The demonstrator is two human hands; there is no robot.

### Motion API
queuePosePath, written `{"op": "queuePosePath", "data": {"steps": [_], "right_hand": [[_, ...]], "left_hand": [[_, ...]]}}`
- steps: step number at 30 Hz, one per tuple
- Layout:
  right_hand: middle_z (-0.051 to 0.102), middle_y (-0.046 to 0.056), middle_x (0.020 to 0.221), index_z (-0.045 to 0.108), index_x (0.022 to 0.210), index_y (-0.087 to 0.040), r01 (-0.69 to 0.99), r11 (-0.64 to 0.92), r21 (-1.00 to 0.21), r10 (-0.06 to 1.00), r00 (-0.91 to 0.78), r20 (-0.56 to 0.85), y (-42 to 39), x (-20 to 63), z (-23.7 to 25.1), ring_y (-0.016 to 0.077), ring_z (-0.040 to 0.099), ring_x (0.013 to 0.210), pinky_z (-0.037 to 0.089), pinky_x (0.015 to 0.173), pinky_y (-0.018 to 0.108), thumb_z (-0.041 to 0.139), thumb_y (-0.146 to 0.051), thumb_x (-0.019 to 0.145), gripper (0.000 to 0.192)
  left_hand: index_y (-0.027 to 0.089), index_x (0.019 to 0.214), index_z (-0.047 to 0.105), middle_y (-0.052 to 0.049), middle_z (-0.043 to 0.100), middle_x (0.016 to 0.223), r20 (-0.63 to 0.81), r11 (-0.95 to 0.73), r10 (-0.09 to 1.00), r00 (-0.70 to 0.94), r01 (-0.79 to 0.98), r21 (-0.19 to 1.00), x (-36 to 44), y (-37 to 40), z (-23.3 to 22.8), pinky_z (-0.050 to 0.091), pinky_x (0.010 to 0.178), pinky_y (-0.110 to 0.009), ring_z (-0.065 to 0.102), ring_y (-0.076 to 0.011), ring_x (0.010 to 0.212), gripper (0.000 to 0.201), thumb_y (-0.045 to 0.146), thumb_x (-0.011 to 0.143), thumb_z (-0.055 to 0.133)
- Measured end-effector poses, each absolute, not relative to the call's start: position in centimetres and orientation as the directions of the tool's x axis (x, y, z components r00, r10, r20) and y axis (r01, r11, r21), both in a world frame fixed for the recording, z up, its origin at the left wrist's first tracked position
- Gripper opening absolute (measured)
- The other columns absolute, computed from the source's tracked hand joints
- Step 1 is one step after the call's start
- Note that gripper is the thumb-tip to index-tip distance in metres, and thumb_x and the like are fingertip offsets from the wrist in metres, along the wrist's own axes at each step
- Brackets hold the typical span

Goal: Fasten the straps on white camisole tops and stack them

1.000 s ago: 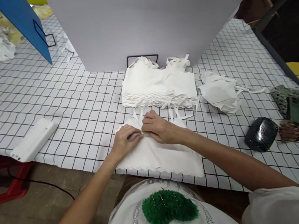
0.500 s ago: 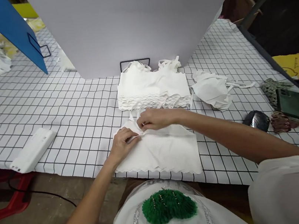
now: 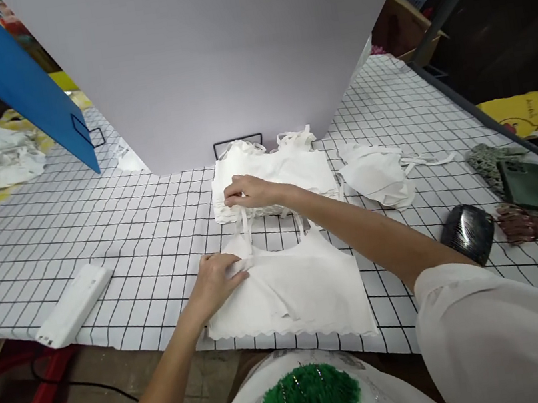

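A white strappy crop top lies flat at the table's front edge, its wavy hem toward me. My left hand pinches the upper left edge of the top near the base of a strap. Farther from me, my right hand is closed on the upper end of that thin white strap, drawing it up straight. Behind the top sits a neat stack of similar white tops, partly covered by my right hand and forearm.
A loose white garment with straps lies right of the stack. Farther right are a black rounded object and a green phone. A white power bank-like device lies left. A large grey-white panel stands behind, a blue panel at left.
My right hand has moved away from my left hand, up over the stack, pulling the strap out straight. The left hand stays on the top's edge. The view has tilted slightly upward.
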State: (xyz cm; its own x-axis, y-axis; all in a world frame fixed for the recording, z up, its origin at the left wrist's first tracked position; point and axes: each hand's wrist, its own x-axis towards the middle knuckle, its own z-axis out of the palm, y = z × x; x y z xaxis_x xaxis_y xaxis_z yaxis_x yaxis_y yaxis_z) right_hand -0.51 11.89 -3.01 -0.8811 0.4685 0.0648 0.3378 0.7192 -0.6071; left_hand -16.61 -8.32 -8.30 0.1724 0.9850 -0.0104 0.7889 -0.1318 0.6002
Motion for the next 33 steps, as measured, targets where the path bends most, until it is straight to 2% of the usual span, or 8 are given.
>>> {"op": "queuePosePath", "data": {"steps": [3, 6, 10, 14, 17, 20, 24, 33], "right_hand": [[0.069, 0.010, 0.103, 0.071, 0.098, -0.016, 0.385, 0.724, -0.573, 0.532, -0.839, 0.109, 11.1, 0.8, -4.3, 0.0256, 0.055, 0.106, 0.041, 0.098, 0.048, 0.050, -0.023, 0.096, 0.022], [0.057, 0.015, 0.140, 0.060, 0.131, -0.015, 0.464, 0.723, -0.512, 0.638, -0.734, 0.235, 6.8, 3.3, -4.9, 0.0290, 0.051, 0.128, 0.036, 0.109, 0.056, 0.042, -0.024, 0.101, 0.037], [0.028, 0.011, 0.164, 0.018, 0.160, -0.021, 0.564, 0.741, -0.365, 0.660, -0.710, 0.244, -3.5, 7.2, -6.4, 0.0263, 0.023, 0.153, 0.021, 0.122, 0.059, 0.031, -0.036, 0.106, 0.058], [0.015, 0.016, 0.166, -0.007, 0.161, -0.021, 0.654, 0.714, -0.249, 0.687, -0.723, 0.071, -10.9, 12.7, -9.3, 0.0326, 0.015, 0.155, 0.021, 0.119, 0.066, 0.041, -0.060, 0.098, 0.088], [0.015, 0.012, 0.167, -0.001, 0.162, -0.030, 0.753, 0.598, -0.274, 0.780, -0.626, -0.018, -10.9, 17.0, -10.0, 0.0335, 0.017, 0.154, 0.024, 0.119, 0.065, 0.043, -0.059, 0.098, 0.083], [0.040, 0.012, 0.158, 0.023, 0.159, -0.031, 0.753, 0.542, -0.374, 0.835, -0.533, 0.138, -7.1, 19.1, -9.0, 0.0321, 0.036, 0.147, 0.036, 0.114, 0.061, 0.042, -0.048, 0.102, 0.063], [0.069, 0.012, 0.102, 0.070, 0.113, -0.019, 0.699, 0.556, -0.449, 0.821, -0.377, 0.429, 0.7, 18.1, -6.9, 0.0272, 0.060, 0.102, 0.050, 0.092, 0.048, 0.042, -0.025, 0.101, 0.031], [0.066, 0.008, 0.082, 0.065, 0.072, -0.015, 0.754, 0.441, -0.486, 0.896, -0.341, 0.284, 10.0, 13.2, -4.4, 0.0259, 0.053, 0.095, 0.037, 0.099, 0.052, 0.072, -0.017, 0.081, 0.011]], "left_hand": [[0.023, 0.121, 0.062, -0.009, 0.064, 0.115, 0.162, -0.214, 0.975, 0.151, 0.830, 0.515, -17.1, -8.9, -8.3, 0.044, 0.097, -0.050, 0.060, -0.0296, 0.111, 0.033, 0.031, 0.089, 0.067], [0.025, 0.147, 0.041, -0.014, 0.049, 0.144, 0.344, -0.348, 0.916, 0.208, 0.839, 0.419, -16.1, -10.8, -8.4, 0.039, 0.109, -0.054, 0.045, -0.0315, 0.138, 0.050, 0.025, 0.099, 0.053], [0.018, 0.161, 0.006, -0.019, 0.028, 0.163, 0.266, -0.451, 0.886, 0.379, 0.839, 0.306, -13.7, -13.9, -9.2, 0.029, 0.120, -0.054, 0.021, -0.0307, 0.153, 0.069, 0.031, 0.104, 0.043], [0.018, 0.162, 0.005, -0.019, 0.021, 0.165, 0.232, -0.345, 0.926, 0.297, 0.916, 0.207, -13.8, -15.4, -10.7, 0.026, 0.120, -0.059, 0.022, -0.0370, 0.152, 0.085, 0.054, 0.098, 0.049], [0.023, 0.162, 0.011, -0.016, 0.021, 0.166, 0.255, -0.338, 0.926, 0.280, 0.914, 0.225, -15.1, -15.0, -11.5, 0.024, 0.120, -0.063, 0.024, -0.0387, 0.151, 0.085, 0.056, 0.095, 0.051], [0.028, 0.156, 0.033, -0.014, 0.037, 0.160, 0.330, -0.360, 0.911, 0.249, 0.870, 0.338, -15.2, -13.4, -11.4, 0.023, 0.118, -0.067, 0.031, -0.0376, 0.149, 0.066, 0.051, 0.097, 0.052], [0.027, 0.133, 0.062, -0.011, 0.057, 0.145, 0.277, -0.296, 0.950, 0.145, 0.703, 0.647, -13.0, -9.8, -8.8, 0.041, 0.112, -0.058, 0.049, -0.0319, 0.139, 0.044, 0.048, 0.096, 0.055], [0.020, 0.107, 0.076, -0.011, 0.074, 0.118, 0.064, -0.100, 0.992, 0.108, 0.373, 0.923, -8.5, -3.0, -3.5, 0.053, 0.100, -0.048, 0.068, -0.0282, 0.109, 0.041, 0.050, 0.080, 0.072]]}}
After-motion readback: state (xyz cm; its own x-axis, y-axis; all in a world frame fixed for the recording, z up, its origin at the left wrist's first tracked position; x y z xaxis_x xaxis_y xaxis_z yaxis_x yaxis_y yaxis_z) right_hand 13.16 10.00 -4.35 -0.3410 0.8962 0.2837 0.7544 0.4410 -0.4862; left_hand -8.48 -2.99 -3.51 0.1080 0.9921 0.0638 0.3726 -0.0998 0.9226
